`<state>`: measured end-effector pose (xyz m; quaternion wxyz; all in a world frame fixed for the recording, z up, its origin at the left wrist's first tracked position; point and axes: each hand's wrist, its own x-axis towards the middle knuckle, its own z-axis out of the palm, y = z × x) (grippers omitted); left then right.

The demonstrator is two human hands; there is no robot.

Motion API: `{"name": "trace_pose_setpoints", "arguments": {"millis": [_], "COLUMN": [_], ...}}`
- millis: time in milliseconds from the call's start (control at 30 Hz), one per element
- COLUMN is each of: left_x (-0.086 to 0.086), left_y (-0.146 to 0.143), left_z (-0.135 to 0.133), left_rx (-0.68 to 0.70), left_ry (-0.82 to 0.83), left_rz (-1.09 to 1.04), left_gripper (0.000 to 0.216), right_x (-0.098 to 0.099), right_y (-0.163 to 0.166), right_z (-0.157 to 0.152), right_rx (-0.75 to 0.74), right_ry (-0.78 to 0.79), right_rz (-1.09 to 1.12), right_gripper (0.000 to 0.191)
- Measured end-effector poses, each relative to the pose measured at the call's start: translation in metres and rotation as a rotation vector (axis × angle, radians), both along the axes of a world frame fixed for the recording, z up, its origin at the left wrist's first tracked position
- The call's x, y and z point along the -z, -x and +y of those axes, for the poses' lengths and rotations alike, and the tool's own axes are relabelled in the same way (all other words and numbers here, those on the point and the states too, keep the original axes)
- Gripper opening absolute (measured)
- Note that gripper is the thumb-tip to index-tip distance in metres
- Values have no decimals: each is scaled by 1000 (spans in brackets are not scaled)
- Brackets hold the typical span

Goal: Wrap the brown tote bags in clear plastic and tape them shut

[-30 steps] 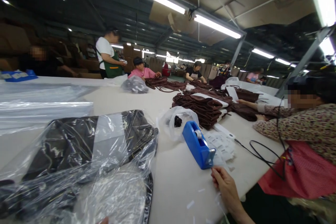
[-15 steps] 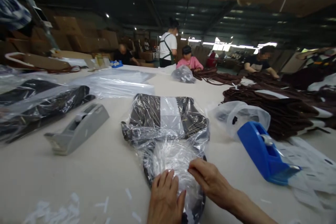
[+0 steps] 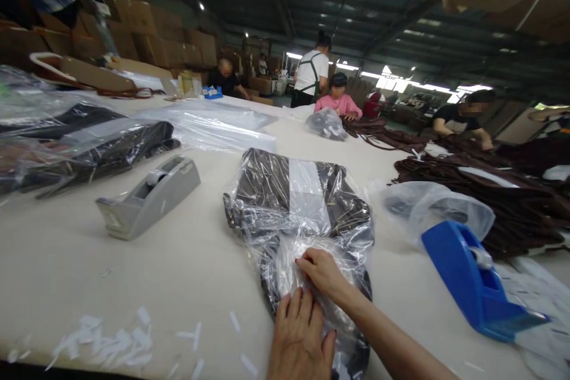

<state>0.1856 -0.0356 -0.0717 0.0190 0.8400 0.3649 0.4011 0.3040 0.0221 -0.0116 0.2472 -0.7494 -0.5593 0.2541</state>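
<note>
In front of me on the table lies a dark bag (image 3: 265, 184) inside a clear plastic bag (image 3: 289, 249), with a white paper band (image 3: 307, 187) across its upper part. The plastic is bunched and wrinkled toward the lower half, where a dark strap shows through. My left hand (image 3: 300, 332) rests flat on the lower plastic, fingers stretched out. Just above it, my right hand (image 3: 323, 273) is closed in a pinch against the plastic. Whatever is between those fingertips, if anything, is too small to make out.
A grey tape dispenser (image 3: 151, 193) stands left, a blue tape dispenser (image 3: 472, 279) right. Plastic-wrapped dark goods (image 3: 102, 142) and flat plastic sheets (image 3: 214, 122) lie farther left. Dark brown pieces (image 3: 481, 190) are piled right. White scraps (image 3: 107, 338) litter the front. Several people work beyond.
My right hand has moved left and up across the plastic, still pinched, to above my left hand's fingers. My left hand stays flat. The view has shifted and tilted slightly.
</note>
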Motion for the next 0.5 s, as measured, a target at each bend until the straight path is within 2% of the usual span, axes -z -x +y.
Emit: {"name": "trace_pose_setpoints", "arguments": {"millis": [200,500], "left_x": [6,-12], "left_y": [-1,8], "left_z": [-2,-3], "left_rx": [6,43], "left_ry": [46,107], "left_rz": [9,135], "left_gripper": [39,29], "right_x": [-1,-3], "right_y": [3,3], "right_z": [10,21], "right_rx": [35,3], "right_ry": [78,242], "right_rz": [-80,-140], "right_gripper": [21,32]}}
